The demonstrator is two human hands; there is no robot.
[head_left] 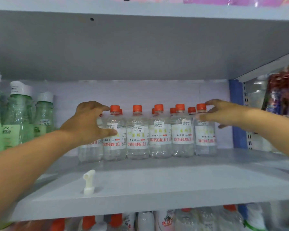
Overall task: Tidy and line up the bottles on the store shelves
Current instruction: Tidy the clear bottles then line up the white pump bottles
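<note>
Grey shelf (157, 185), flat board, front edge near the camera. At the back stands a row of clear bottles (160, 140) with orange caps and white labels, upright, packed side by side touching, more orange caps showing behind them. Left end of the shelf: green bottles (15, 120) with white caps, upright, apart from the clear row. Front left, alone: small white plastic nozzle piece (89, 181), standing tilted.

Head camera, close, facing shelf (140, 185) straight on.
</note>
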